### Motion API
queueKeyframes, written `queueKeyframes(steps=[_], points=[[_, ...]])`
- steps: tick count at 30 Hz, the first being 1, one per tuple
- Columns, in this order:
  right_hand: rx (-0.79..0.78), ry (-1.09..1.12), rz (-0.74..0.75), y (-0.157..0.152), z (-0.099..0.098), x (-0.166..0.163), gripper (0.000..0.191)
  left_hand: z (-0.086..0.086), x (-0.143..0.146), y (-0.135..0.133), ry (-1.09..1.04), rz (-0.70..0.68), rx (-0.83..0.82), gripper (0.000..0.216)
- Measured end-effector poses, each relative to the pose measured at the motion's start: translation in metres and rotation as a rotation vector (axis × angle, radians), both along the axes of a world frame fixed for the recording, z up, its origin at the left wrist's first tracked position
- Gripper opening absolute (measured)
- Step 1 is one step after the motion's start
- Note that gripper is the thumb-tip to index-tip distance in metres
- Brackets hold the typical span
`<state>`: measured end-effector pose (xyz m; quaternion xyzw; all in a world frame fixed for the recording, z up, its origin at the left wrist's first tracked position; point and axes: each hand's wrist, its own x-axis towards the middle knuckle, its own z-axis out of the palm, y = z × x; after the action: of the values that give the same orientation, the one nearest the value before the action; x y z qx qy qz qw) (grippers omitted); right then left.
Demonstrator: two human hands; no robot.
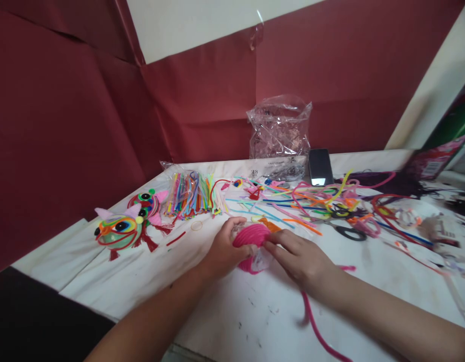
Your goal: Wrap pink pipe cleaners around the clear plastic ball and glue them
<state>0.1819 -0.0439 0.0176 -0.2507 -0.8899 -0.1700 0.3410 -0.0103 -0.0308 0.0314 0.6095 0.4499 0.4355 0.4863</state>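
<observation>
We've got the pink wrapped pc [252,235] btwn our hands, over the white tbl [217,322]: L hand [225,251] curled part-closed round its L side, thumb across front; R hand [304,255] pinched at its R edge, pink strand [313,322] nr R forearm.

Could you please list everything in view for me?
upright bag: one, clear, rear
phone: one, black, rear
bagged stems: many, mixed colours, left of centre
loose stems: many, mixed colours, rear and right
figures: two, multicoloured, far left
band: one, tan, left of centre
strip: one, red, left of centre
scissors: one pair, black-handled, right of centre
wrapped piece: one, pink, centre
strand: one, pink, near bottom edge
right-edge clutter: too blurred to count
table: one, white, beneath
wall sheets: several, dark red, behind
left hand: one, bare, holding piece's left
right hand: one, bare, at piece's right
</observation>
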Motion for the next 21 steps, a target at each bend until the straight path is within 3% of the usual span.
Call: queueKeyframes(steps=[8, 14, 21], points=[[0.014, -0.016, 0.031, 0.001, 0.0, -0.001, 0.032, -0.009, -0.006, 0.004, 0.016, -0.032, 0.045, 0.06], [-0.047, 0.031, 0.004, 0.004, -0.008, 0.002, 0.03, -0.021, -0.009, 0.011, -0.029, -0.025, 0.063, 0.043], [-0.148, 0.214, 0.07, 0.006, -0.005, -0.004, 0.022, -0.01, -0.01, 0.01, 0.04, -0.064, 0.027, 0.063]])
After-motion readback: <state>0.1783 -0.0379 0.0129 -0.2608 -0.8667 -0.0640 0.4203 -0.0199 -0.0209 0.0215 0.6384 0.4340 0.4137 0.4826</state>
